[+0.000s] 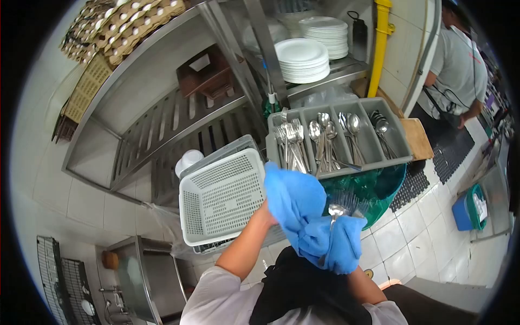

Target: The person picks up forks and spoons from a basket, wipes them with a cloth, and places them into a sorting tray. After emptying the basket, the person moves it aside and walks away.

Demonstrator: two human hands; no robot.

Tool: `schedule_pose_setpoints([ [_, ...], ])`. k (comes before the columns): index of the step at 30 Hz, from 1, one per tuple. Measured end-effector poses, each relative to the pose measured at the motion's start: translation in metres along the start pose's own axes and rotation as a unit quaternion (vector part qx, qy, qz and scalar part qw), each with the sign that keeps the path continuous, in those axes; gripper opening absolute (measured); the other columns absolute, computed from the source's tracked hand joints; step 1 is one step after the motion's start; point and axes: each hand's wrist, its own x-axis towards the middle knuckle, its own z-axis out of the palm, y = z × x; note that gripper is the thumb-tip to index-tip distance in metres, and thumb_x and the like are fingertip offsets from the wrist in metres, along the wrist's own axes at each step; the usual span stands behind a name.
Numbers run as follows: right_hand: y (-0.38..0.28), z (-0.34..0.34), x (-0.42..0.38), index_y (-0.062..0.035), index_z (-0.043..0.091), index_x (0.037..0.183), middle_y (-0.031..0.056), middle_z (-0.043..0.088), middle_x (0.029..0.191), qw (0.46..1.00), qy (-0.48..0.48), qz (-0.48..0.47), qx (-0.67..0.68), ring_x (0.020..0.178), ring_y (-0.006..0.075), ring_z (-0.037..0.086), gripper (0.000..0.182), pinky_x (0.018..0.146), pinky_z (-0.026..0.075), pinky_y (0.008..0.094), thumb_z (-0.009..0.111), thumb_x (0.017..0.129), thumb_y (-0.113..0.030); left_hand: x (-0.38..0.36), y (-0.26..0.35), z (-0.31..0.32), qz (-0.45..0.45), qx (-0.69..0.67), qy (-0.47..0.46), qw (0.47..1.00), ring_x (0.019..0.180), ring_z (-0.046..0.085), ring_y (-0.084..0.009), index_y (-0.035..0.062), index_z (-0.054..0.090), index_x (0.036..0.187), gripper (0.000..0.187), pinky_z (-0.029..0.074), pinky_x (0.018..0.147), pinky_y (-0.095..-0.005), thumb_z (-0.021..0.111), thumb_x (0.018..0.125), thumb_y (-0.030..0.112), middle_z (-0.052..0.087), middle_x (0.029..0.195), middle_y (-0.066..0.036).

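A blue cloth (298,200) covers most of both my hands, so my fingers are hidden. My left hand (266,215) is at the cloth's left end, with the cloth gathered around it. My right hand (355,272) is under the lower right end, gripping a bundle of cutlery through the cloth. From that bundle a shiny spoon (336,210) and several blurred forks (352,200) stick out, heads up. Just beyond is a grey cutlery tray (320,174) with forks (292,141), spoons (325,135) and other cutlery sorted in its compartments.
A pale perforated basket (187,216) stands left of my hands. Beneath the tray is a round container lined with green plastic (387,197). White plates (301,54) are stacked on a metal shelf behind. Another person (457,70) stands at the far right, near a blue bin (462,218).
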Motion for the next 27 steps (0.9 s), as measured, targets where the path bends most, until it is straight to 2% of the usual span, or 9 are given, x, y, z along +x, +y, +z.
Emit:
schedule_pose_setpoints([
  [4,0.003,0.015,-0.003,-0.0018,0.059,0.104,0.0134,0.058,0.089,0.997,-0.052,-0.036,-0.034,0.072,0.0285,0.057,0.036,0.061,0.046,0.0405,0.054,0.088,-0.034,-0.006,-0.055,-0.023,-0.024,0.145,-0.147,0.978,0.098,0.060,-0.0220,0.0009,0.056,0.118,0.035,0.050,0.084,-0.0337,0.055,0.093,0.025,0.062,0.113,-0.012],
  [6,0.003,0.025,-0.004,-0.0026,0.059,0.105,0.0122,0.059,0.090,0.995,-0.055,-0.054,-0.058,0.073,0.0271,0.058,0.037,0.063,0.047,0.0394,0.052,0.089,-0.035,-0.005,-0.084,0.008,0.141,0.432,0.097,0.886,0.093,0.061,-0.0196,0.0019,0.062,0.111,0.025,0.049,0.081,-0.0304,0.058,0.089,0.013,0.065,0.107,-0.010],
  [10,0.000,0.031,-0.005,-0.0042,0.059,0.107,0.0097,0.060,0.093,0.997,-0.030,-0.071,-0.016,0.076,0.0244,0.058,0.038,0.068,0.047,0.0371,0.049,0.091,-0.038,-0.008,-0.071,0.018,0.271,0.555,0.176,0.766,0.082,0.062,-0.0162,0.0006,0.068,0.089,0.016,0.049,0.078,-0.0302,0.052,0.084,0.000,0.069,0.089,-0.006],
  [17,-0.040,0.013,0.002,-0.0071,0.059,0.110,0.0054,0.061,0.096,0.982,0.123,-0.063,0.132,0.082,0.0196,0.058,0.042,0.076,0.048,0.0331,0.043,0.095,-0.043,0.005,-0.057,0.025,0.273,0.011,0.174,0.946,0.082,0.060,-0.0125,0.0014,0.065,0.091,0.012,0.049,0.069,-0.0277,0.054,0.088,0.007,0.065,0.089,-0.004],
  [19,-0.045,0.016,0.001,-0.0079,0.059,0.111,0.0042,0.061,0.097,0.947,0.096,-0.001,0.307,0.083,0.0183,0.058,0.043,0.078,0.048,0.0320,0.041,0.096,-0.044,0.013,-0.037,0.026,0.300,0.087,0.203,0.928,0.081,0.060,-0.0111,0.0035,0.063,0.087,0.010,0.049,0.066,-0.0285,0.055,0.088,0.009,0.064,0.086,-0.003],
  [21,-0.030,0.034,-0.014,-0.0066,0.055,0.118,0.0038,0.061,0.105,0.873,-0.012,0.088,0.480,0.092,0.0166,0.057,0.052,0.085,0.045,0.0320,0.034,0.097,-0.048,0.011,-0.011,0.013,0.458,0.576,0.244,0.632,0.077,0.061,-0.0159,0.0045,0.062,0.094,0.015,0.049,0.068,-0.0289,0.057,0.091,0.018,0.064,0.088,-0.003],
  [24,-0.012,0.039,-0.025,-0.0074,0.044,0.135,0.0059,0.052,0.127,0.727,-0.040,0.104,0.677,0.105,0.0162,0.053,0.077,0.091,0.044,0.0301,0.018,0.092,-0.066,0.004,0.033,0.022,0.384,0.258,0.302,0.834,0.085,0.061,-0.0204,0.0033,0.060,0.102,0.022,0.050,0.072,-0.0317,0.058,0.091,0.022,0.062,0.099,-0.006],
  [26,-0.007,0.037,-0.019,-0.0070,0.045,0.133,0.0059,0.054,0.124,0.670,-0.038,0.121,0.731,0.103,0.0158,0.054,0.070,0.090,0.044,0.0293,0.022,0.093,-0.059,0.002,0.036,0.020,0.247,-0.075,-0.095,0.961,0.098,0.058,-0.0179,0.0004,0.052,0.118,0.031,0.048,0.086,-0.0348,0.054,0.092,0.017,0.060,0.106,-0.008],
  [27,-0.007,0.037,-0.012,-0.0068,0.045,0.132,0.0059,0.054,0.122,0.673,-0.020,0.123,0.729,0.102,0.0156,0.054,0.067,0.089,0.045,0.0289,0.024,0.093,-0.056,-0.001,0.021,0.022,0.242,-0.069,-0.100,0.963,0.098,0.058,-0.0179,0.0004,0.052,0.118,0.031,0.048,0.086,-0.0348,0.054,0.092,0.017,0.060,0.106,-0.008],
])
